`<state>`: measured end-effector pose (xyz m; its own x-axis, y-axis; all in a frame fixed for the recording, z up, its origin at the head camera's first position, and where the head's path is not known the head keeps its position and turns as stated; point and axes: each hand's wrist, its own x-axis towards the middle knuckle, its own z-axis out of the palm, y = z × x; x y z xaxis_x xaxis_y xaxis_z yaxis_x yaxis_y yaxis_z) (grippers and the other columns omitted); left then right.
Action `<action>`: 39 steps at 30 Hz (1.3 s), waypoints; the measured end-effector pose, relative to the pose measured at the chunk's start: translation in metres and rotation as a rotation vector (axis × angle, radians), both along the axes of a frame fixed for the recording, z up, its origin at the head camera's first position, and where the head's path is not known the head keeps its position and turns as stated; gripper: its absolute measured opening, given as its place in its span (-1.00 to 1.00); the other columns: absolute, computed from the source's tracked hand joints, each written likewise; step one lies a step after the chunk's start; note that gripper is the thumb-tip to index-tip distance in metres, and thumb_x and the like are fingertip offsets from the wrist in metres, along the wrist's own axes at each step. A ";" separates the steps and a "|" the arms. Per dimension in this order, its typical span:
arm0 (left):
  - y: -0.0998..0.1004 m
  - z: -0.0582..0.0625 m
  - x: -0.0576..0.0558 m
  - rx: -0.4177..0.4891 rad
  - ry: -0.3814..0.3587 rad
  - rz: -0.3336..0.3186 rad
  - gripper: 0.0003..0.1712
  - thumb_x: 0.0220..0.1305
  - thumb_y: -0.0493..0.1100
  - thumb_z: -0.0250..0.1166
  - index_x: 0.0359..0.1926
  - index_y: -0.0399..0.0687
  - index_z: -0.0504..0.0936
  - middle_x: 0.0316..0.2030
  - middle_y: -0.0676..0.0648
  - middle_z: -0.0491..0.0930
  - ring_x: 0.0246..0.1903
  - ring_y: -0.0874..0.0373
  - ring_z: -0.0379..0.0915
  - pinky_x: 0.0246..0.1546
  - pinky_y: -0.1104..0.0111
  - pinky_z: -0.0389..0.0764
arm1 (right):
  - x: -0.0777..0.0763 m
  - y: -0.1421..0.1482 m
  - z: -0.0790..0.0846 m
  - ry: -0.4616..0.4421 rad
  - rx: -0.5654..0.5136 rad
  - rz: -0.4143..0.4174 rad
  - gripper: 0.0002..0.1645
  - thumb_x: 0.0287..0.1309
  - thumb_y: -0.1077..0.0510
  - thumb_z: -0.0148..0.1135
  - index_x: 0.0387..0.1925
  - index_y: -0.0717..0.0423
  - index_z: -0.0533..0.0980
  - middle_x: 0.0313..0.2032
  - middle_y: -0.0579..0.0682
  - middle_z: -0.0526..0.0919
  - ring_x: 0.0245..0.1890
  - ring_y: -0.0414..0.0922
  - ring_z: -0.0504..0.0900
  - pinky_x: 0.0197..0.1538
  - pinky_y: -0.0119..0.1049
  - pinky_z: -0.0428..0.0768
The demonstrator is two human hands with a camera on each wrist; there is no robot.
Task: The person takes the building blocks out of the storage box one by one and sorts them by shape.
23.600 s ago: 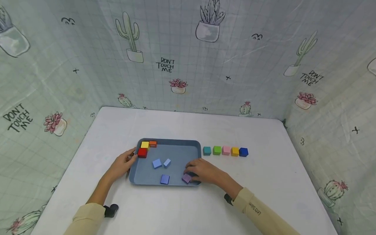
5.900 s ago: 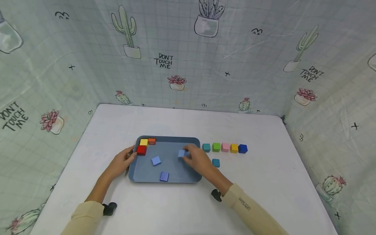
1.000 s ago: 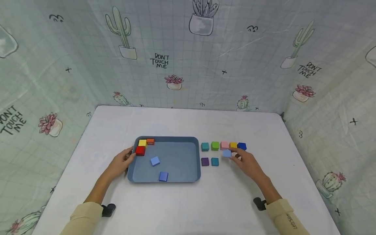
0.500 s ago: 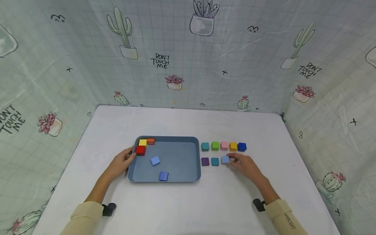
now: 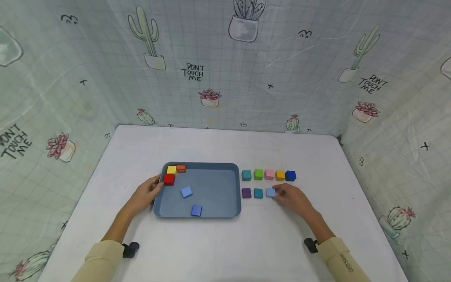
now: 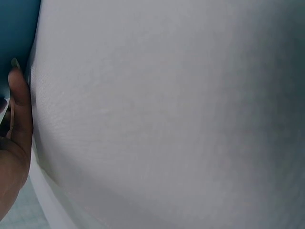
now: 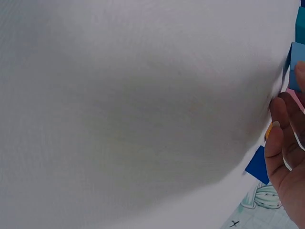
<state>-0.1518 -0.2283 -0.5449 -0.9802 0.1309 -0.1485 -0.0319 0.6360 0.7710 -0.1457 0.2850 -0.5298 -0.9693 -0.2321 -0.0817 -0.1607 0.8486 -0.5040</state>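
Note:
My left hand [image 5: 143,196] holds the left edge of a blue-grey tray [image 5: 211,213], thumb near the rim; the left wrist view shows a finger against the tray's wall [image 6: 16,38]. With its fingertips, my right hand [image 5: 292,198] pinches a light blue block [image 5: 270,192] on the white table, beside a teal block [image 5: 258,193] and a purple block [image 5: 246,193]. In the right wrist view a fingertip covers part of the light blue block [image 7: 296,52]. Inside the tray lie another light blue block [image 5: 186,191] and a periwinkle block [image 5: 196,210].
A red block [image 5: 168,179], a yellow block [image 5: 171,169] and an orange block [image 5: 181,168] sit in the tray's far left corner. Behind the right hand runs a row of several blocks, from teal [image 5: 246,175] to dark blue [image 5: 290,176]. Printed cloth [image 5: 211,47] surrounds the table.
The light blue block came out of the tray in my right hand, moving right and then down beside the teal block. The purple block also left the tray. My left hand stayed.

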 end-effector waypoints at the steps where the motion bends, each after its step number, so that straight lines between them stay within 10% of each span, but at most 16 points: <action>1: 0.000 0.000 0.000 0.001 0.002 -0.002 -0.29 0.40 0.05 0.01 0.38 -0.30 0.14 0.08 -0.34 0.38 -0.20 -0.06 0.38 -0.45 0.31 0.53 | 0.000 0.000 0.000 0.000 0.009 0.001 -0.56 0.06 0.12 0.36 0.02 0.08 0.55 -0.13 0.00 0.60 -0.20 -0.08 0.54 -0.06 -0.11 0.53; 20: -0.002 -0.003 -0.002 -0.011 0.022 -0.020 -0.29 0.40 0.04 0.02 0.38 -0.32 0.14 0.06 -0.34 0.40 -0.22 -0.06 0.36 -0.43 0.30 0.51 | -0.005 -0.005 0.009 -0.049 0.090 0.027 -0.40 0.00 0.12 0.41 0.12 0.10 0.49 -0.04 0.03 0.57 -0.14 -0.05 0.52 -0.01 -0.08 0.50; 39: -0.002 -0.003 -0.001 0.001 0.023 -0.022 -0.30 0.40 0.03 0.02 0.38 -0.32 0.13 0.09 -0.36 0.38 -0.20 -0.07 0.38 -0.43 0.31 0.52 | -0.010 -0.031 0.033 0.092 0.009 0.107 -0.47 0.08 0.08 0.35 0.12 0.04 0.48 0.02 -0.01 0.57 -0.13 -0.10 0.55 -0.13 -0.18 0.55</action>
